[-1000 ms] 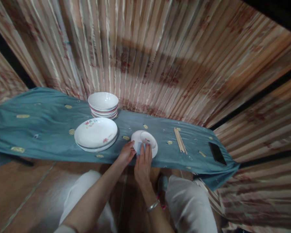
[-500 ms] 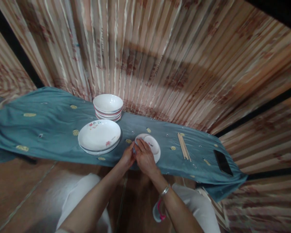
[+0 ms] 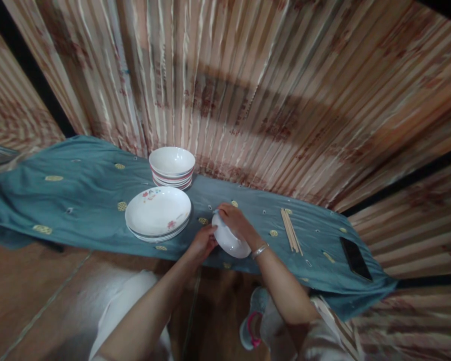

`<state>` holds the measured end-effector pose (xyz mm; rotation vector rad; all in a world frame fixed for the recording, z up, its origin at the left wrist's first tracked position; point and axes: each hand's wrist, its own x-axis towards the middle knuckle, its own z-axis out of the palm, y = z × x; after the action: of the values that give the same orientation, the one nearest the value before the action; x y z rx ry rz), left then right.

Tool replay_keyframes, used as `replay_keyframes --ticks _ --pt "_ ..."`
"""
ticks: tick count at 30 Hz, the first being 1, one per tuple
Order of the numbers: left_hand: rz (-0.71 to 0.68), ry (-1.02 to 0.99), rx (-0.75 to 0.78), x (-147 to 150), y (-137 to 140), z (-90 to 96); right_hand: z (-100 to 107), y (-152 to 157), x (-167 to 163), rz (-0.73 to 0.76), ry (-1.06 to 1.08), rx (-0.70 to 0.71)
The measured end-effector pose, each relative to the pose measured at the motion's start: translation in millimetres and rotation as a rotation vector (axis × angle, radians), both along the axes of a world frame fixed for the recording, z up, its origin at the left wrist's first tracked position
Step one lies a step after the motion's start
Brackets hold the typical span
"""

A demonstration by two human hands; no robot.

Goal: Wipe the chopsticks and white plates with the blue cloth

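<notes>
Both of my hands are at a small white bowl (image 3: 229, 241), tilted over the near middle of the cloth-covered table. My left hand (image 3: 205, 241) grips its left edge, with the thumb against the rim. My right hand (image 3: 233, 220) is closed over its far side, the fingers bent around the rim and partly hidden. A pale bluish patch shows by the right fingertips, too small to make out. Left of the hands lies a stack of white oval plates (image 3: 160, 210) with red flower prints. Behind it stands a stack of white bowls (image 3: 172, 163) with red bands.
Several wooden chopsticks (image 3: 291, 230) lie together to the right of my hands. A black phone (image 3: 355, 258) rests near the right end of the table. The teal tablecloth (image 3: 86, 200) has yellow patterns. A pleated curtain (image 3: 225, 100) hangs behind the table, with dark poles at both sides.
The bowl has been tilted from showing its round face with a ring to showing its smooth curved side. My right hand has moved up to the far rim; the left holds the left edge.
</notes>
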<state>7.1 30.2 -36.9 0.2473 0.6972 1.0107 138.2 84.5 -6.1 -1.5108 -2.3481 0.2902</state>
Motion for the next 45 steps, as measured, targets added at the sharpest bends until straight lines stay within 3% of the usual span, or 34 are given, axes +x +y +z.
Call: replay_keyframes --ticks 4,12,19,26,32,36,41,45 --pt "-0.024 0.024 0.042 0 0 -2.6 -9 17 18 -0.152 0.019 -0.141" --pt "0.006 0.025 0.021 0 1 -6.1 -24 15 54 -0.263 0.061 -0.165" --pt "0.023 0.032 0.000 0 1 -4.9 -45 -7 73 -0.425 0.289 -0.126" --pt "0.032 0.053 0.004 0 0 -5.2 -74 -45 84 -0.518 0.507 0.018" --pt "0.049 0.024 -0.006 -1 2 -10.7 -98 -77 74 -0.647 0.597 0.182" --pt "0.050 0.024 -0.005 -2 3 -13.2 -104 -100 55 -0.720 0.567 0.228" --pt "0.038 0.040 0.007 -3 2 -16.9 -94 -133 21 -0.714 0.478 0.235" --pt "0.031 0.045 0.013 -2 1 -17.7 -79 -152 -1 -0.610 0.334 0.259"
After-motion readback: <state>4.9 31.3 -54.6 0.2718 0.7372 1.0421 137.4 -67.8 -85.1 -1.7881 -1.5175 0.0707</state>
